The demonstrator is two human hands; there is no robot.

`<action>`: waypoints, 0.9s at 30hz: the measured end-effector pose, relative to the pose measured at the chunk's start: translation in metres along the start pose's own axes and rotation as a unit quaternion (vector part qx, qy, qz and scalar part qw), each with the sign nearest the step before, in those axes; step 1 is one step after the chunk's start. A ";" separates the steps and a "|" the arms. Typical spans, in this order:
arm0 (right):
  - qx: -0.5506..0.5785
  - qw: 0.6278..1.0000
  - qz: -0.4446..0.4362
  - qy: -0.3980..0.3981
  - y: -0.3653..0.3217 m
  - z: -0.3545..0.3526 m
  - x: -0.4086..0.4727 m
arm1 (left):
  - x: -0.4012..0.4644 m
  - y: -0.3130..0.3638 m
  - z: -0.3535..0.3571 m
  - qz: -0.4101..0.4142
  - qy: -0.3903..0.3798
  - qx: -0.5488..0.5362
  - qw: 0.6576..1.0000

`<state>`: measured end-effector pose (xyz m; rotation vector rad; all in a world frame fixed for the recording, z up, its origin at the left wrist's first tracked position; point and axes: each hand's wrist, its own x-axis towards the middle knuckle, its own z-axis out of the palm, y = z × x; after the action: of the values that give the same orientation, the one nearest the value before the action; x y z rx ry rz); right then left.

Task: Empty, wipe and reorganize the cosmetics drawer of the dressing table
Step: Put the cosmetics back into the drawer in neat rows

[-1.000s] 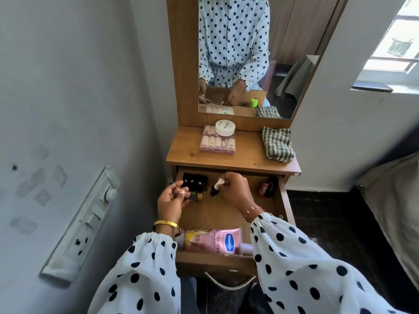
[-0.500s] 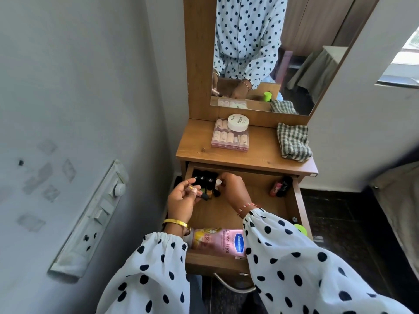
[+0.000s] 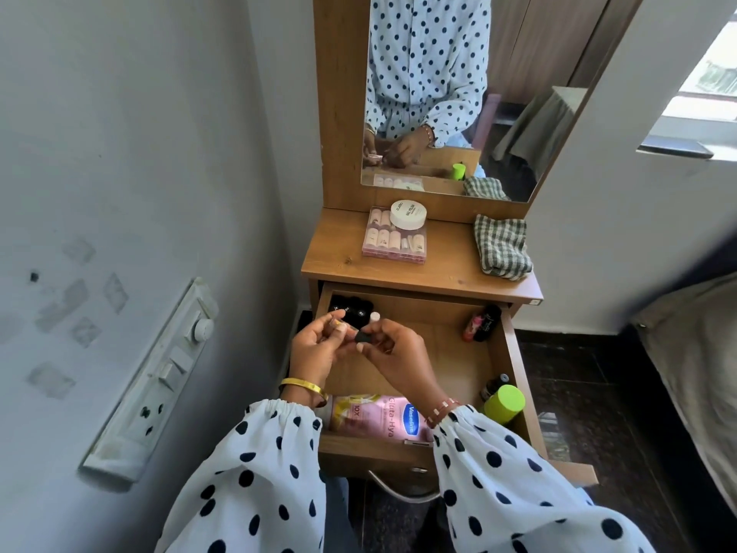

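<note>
The wooden drawer (image 3: 508,353) of the dressing table stands pulled out. Above its back left part, my left hand (image 3: 317,349) pinches a small gold-tipped cosmetic (image 3: 339,323). Close beside it my right hand (image 3: 393,351) grips a small black-capped bottle (image 3: 363,337). Several black-capped bottles (image 3: 351,307) and a white-capped one (image 3: 374,316) stand in the back left corner. A pink lotion tube (image 3: 379,419) lies along the front. A dark and pink bottle (image 3: 480,323) lies at the back right. A green-capped bottle (image 3: 503,403) stands at the front right.
On the tabletop (image 3: 446,273) sit a pink box of small bottles (image 3: 395,239) with a white round jar (image 3: 407,213) on it, and a folded checked cloth (image 3: 501,247). A mirror (image 3: 518,93) rises behind. A wall with a switch panel (image 3: 159,377) is left, a bed (image 3: 694,353) right.
My right hand set the white-capped bottle down among the black ones at the back left, then drew back toward my left hand, now holding a black-capped item. The camera moved closer.
</note>
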<state>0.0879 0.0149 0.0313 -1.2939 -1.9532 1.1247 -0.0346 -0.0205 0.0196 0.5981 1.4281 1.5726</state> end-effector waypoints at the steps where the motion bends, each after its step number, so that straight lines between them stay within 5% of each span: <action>1: 0.000 1.000 0.001 0.010 -0.001 0.001 -0.001 | -0.001 0.000 0.001 0.002 -0.009 0.003 1.000; 12: 0.042 0.998 0.008 0.043 0.001 -0.014 -0.017 | -0.015 0.003 0.007 0.012 -0.056 0.052 0.997; 23: 0.003 1.000 -0.001 -0.019 0.009 -0.057 -0.031 | -0.032 -0.007 0.034 -0.008 -0.131 0.071 0.989; 27: -0.016 0.999 0.031 0.029 0.026 -0.095 -0.026 | -0.034 -0.017 0.054 -0.020 -0.129 0.069 0.989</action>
<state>0.1851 0.0292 0.0577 -1.3968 -1.9081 1.0781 0.0313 -0.0225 0.0224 0.8181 1.3497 1.3199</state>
